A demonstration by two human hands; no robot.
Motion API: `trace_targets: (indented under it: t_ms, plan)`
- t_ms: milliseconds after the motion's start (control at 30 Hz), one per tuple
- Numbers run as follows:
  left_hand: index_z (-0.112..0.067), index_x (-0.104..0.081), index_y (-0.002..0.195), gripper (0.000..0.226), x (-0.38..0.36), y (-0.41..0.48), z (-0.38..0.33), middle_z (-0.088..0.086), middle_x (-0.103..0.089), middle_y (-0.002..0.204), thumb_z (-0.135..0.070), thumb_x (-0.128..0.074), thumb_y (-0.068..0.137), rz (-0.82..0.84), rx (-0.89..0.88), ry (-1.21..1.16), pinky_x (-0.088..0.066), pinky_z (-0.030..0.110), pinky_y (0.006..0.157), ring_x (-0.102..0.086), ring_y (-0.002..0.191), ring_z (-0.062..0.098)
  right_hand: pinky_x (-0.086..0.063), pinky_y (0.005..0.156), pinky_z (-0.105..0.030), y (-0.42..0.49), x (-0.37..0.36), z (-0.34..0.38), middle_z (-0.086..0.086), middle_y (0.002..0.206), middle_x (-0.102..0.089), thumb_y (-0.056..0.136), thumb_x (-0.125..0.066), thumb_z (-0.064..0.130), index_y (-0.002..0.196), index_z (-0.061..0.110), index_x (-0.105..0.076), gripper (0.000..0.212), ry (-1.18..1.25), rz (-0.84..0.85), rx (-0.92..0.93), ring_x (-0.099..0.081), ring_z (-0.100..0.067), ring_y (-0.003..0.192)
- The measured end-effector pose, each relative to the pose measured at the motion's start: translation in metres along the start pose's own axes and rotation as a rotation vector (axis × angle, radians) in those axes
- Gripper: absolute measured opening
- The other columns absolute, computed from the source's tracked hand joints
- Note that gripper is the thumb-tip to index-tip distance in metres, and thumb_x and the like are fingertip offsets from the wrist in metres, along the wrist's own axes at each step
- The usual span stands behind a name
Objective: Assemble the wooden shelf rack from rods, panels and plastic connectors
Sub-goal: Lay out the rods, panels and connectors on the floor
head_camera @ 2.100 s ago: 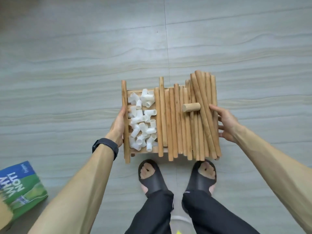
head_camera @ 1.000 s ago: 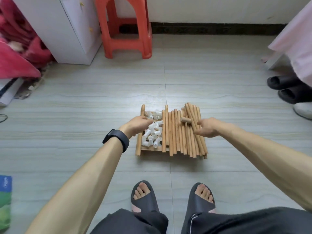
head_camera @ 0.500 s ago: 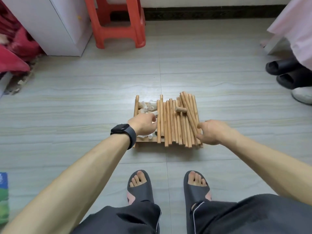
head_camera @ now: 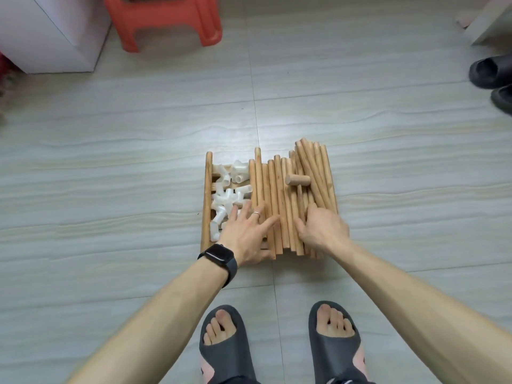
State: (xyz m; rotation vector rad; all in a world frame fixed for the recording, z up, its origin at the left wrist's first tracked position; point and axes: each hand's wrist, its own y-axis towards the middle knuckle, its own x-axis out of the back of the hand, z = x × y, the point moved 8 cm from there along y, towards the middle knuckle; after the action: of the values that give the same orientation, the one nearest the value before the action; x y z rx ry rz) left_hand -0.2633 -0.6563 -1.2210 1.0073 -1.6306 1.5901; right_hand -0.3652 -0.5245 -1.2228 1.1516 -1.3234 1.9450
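A stack of wooden panels (head_camera: 216, 176) lies flat on the tiled floor. On it sit several long wooden rods (head_camera: 279, 189) side by side, a pile of white plastic connectors (head_camera: 231, 189) at the left, and one short wooden peg (head_camera: 297, 180) lying across the rods. One rod (head_camera: 207, 200) runs along the stack's left edge. My left hand (head_camera: 246, 234), fingers spread, rests flat over the near ends of the rods and some connectors. My right hand (head_camera: 321, 231) lies on the right-hand rods with fingers curled around several of them.
A red plastic stool (head_camera: 166, 18) and a white cabinet (head_camera: 47, 34) stand at the back left. Dark slippers (head_camera: 491, 76) lie at the right edge. My feet in dark slides (head_camera: 224, 347) stand just in front of the stack.
The stack has been set on the floor. Both hands have left its sides and come onto its near part; the left hand has spread flat, the right has curled on the rods.
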Motion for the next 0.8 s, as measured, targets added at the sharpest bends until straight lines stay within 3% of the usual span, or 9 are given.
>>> trace_targets:
  t_ms: [133,433,600,667,800]
  plan:
    - [-0.041,0.000,0.158,0.100,-0.009,0.020,-0.012,0.008,0.006,0.169,-0.077,-0.055,0.083,-0.004,-0.082,0.112,-0.011,0.066,0.119,-0.003,0.151,0.047,-0.048,0.080,-0.041,0.015,-0.005,-0.002,-0.012,0.114,-0.068,0.102,-0.042,0.050,0.120,0.015,-0.054,0.041,0.006,0.032,0.046,-0.063,-0.035,0.106]
    - [-0.036,-0.011,0.157,0.087,0.008,0.034,-0.029,0.014,-0.004,0.168,-0.064,-0.057,0.089,0.018,-0.029,0.137,-0.019,0.060,0.119,-0.018,0.147,0.050,-0.040,0.072,-0.041,0.002,0.038,-0.037,-0.014,0.103,-0.067,0.103,-0.040,0.044,0.098,0.016,-0.050,0.031,0.340,-0.266,-0.011,-0.059,-0.038,0.092]
    - [-0.026,-0.025,0.150,0.076,0.016,0.021,-0.038,0.012,-0.027,0.160,-0.044,-0.064,0.088,0.047,0.052,0.040,-0.032,0.053,0.113,-0.035,0.141,0.038,-0.037,0.073,-0.041,-0.030,0.020,-0.100,-0.011,0.108,-0.065,0.104,-0.038,0.043,0.099,0.017,-0.048,0.029,0.355,-0.315,-0.198,-0.053,-0.035,0.088]
    - [-0.024,-0.025,0.150,0.072,0.019,0.015,-0.043,0.012,-0.033,0.156,-0.040,-0.061,0.090,0.033,0.095,-0.037,-0.034,0.053,0.113,-0.038,0.139,0.038,-0.037,0.074,-0.041,-0.048,-0.005,-0.134,-0.012,0.115,-0.063,0.105,-0.036,0.043,0.103,0.015,-0.047,0.030,0.318,-0.279,-0.309,-0.057,-0.038,0.095]
    - [-0.028,-0.017,0.156,0.080,0.013,0.005,-0.061,0.010,-0.026,0.162,-0.043,-0.061,0.090,0.052,0.086,-0.073,-0.035,0.054,0.113,-0.036,0.143,0.038,-0.041,0.080,-0.041,-0.095,-0.057,-0.205,-0.014,0.127,-0.061,0.107,-0.036,0.037,0.117,0.009,-0.048,0.032,0.226,-0.166,-0.547,-0.061,-0.040,0.113]
